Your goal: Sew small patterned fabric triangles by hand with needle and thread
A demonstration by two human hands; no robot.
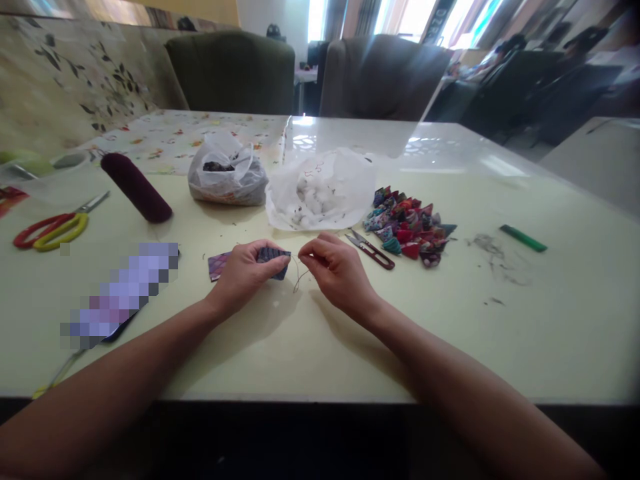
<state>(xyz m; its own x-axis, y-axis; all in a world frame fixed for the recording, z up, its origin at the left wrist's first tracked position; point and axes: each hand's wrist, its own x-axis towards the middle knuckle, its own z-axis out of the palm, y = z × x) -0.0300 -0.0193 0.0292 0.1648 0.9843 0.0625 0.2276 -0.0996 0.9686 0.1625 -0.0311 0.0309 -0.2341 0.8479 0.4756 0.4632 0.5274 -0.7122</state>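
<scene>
My left hand (241,268) is closed on a small dark blue patterned fabric piece (273,255), thumb on top and fingers behind. Just right of it, my right hand (336,268) pinches thumb and forefinger together close to the fabric's edge. A thin thread (296,285) loops down between the two hands and runs to the right fingers; any needle there is too small to make out. Partly behind my left hand lies a pinkish-purple patterned fabric piece (217,265). Thread snips (373,251) rest on the table beyond my right hand.
Behind my hands stand a plastic bag of white stuffing (320,193) and another plastic bag (227,177). Small stuffed fabric pieces (410,227) lie right, beyond them a green cutter-like tool (523,238). Left are scissors (60,227), a maroon cylinder (136,188) and a blurred-out phone (125,293).
</scene>
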